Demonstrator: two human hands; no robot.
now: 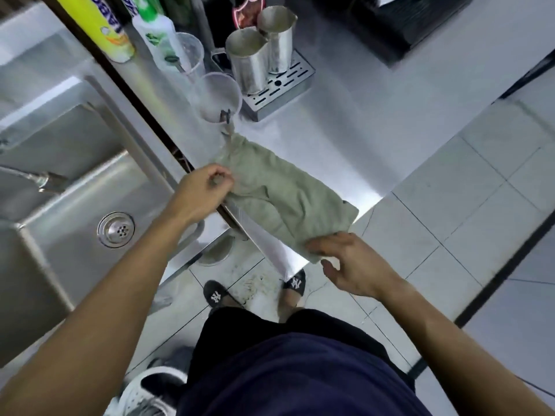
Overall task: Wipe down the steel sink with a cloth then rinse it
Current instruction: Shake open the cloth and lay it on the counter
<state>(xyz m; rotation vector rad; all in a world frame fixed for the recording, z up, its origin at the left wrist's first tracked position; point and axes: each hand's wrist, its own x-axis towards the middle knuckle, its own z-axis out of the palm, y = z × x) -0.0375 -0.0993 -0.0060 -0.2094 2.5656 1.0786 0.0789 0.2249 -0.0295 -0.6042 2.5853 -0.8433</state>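
Note:
A pale green cloth [282,190] lies spread on the steel counter [345,121] to the right of the sink. My left hand [201,193] pinches its near-left edge with curled fingers. My right hand [345,262] touches the cloth's near corner at the counter's front edge, fingers loosely bent. The steel sink [81,187] is on the left, with a round drain strainer [115,229] in its floor and a tap spout [39,180] reaching over the basin.
Behind the cloth stand two clear plastic cups [217,97], two steel jugs [261,49] on a slotted drip tray [285,85], and yellow [99,28] and white-green bottles [156,34]. Tiled floor and my slippered feet [216,295] lie below the counter edge.

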